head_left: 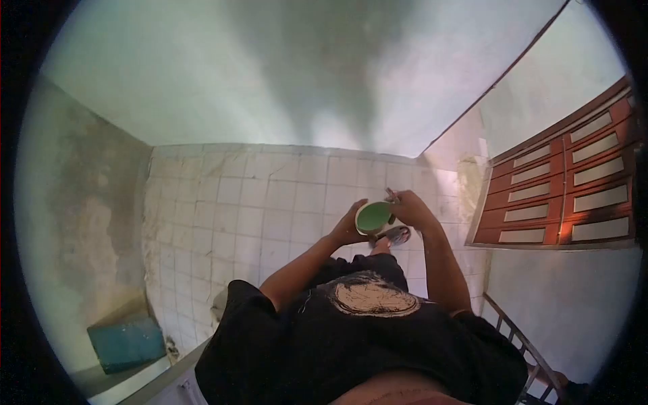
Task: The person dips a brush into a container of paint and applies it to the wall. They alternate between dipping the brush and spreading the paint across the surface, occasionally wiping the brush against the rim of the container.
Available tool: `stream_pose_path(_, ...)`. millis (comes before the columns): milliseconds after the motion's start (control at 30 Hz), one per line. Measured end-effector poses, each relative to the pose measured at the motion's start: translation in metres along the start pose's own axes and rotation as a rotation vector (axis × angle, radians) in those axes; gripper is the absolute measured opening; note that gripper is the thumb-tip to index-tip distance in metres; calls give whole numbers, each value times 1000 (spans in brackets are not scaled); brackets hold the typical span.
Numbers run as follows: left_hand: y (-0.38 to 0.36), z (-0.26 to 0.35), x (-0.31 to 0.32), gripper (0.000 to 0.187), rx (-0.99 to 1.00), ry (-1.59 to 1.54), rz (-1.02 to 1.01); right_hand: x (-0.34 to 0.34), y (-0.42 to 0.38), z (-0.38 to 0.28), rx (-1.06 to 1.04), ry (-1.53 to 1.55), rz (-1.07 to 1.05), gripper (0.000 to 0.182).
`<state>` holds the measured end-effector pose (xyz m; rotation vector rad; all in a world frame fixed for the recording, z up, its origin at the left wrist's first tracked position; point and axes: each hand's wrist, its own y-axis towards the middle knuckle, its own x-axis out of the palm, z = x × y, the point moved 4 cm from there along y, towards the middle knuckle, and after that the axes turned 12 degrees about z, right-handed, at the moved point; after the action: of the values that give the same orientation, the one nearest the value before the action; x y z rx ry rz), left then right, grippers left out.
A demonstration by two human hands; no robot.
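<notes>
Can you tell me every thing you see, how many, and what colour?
Container: one, green inside, centre
Box: one, blue-green, lower left
Shutters: one pair, red-brown, right
Railing: one, dark, lower right
Floor: one, white tiles, middle
Walls: several, pale green, around the floor
Shirt: one, black with tan print, bottom middle
Sandal: one, greyish, on a foot
Left hand: one, bare, holding the container
Right hand: one, bare, by the container's rim
</notes>
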<state>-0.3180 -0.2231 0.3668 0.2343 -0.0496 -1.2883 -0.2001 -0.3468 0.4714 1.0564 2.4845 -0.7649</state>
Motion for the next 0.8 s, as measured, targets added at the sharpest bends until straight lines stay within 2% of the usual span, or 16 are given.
stream_pose_path(67, -24, 13, -31, 92, 50, -10, 54, 30, -5, -21, -53, -25, -7, 25)
stream_pose_path(133, -55, 25, -76, 95, 224, 413, -80, 78, -10, -59, -156, -92, -39, 26)
stream_pose_path(167, -68, 33, -95, 97, 187, 368, -40, 96, -15, -79, -180, -121, -123, 26)
stream_pose_path(233, -98, 55, -126, 89, 17, 76, 195, 127, -20, -111, -188, -213, -253, 28)
stream_pose_path(300, -120, 56, -147, 89, 14, 116, 233, 151, -20, -126, -166, -278, -293, 28)
stream_pose_path(433, -141, 52, -175, 91, -30, 214, 288, 185, -12, -145, -295, -397, -358, 27)
stream_pose_path(500, -155, 32, -186, 92, -113, 152, 342, 198, -4, -147, -272, -146, -400, 26)
stream_pose_path(533, -161, 19, -190, 94, -191, 84, 383, 199, 1, -150, -283, -145, -423, 26)
stream_pose_path(600, -165, 19, -202, 94, -201, 77, 439, 190, 13, -169, -248, -11, -443, 27)
stream_pose_path(633, -163, 19, -209, 94, -198, 59, 476, 190, 28, -166, -250, 34, -438, 28)
stream_pose_path(667, -158, 33, -218, 74, -161, 25, 549, 188, 42, -163, -506, 10, -386, 30)
stream_pose_path(700, -157, 39, -226, 74, -166, 45, 589, 195, 78, -131, -410, -17, -356, 35)
stream_pose_path(733, -155, 41, -236, 75, -220, -53, 630, 192, 93, -125, -222, -46, -324, 41)
stream_pose_path(767, -151, 46, -247, 75, -266, -156, 669, 192, 115, -111, -322, -378, -299, 31)
stream_pose_path(800, -140, 69, -264, 76, -187, 103, 655, 199, 152, -59, -309, -429, -152, 25)
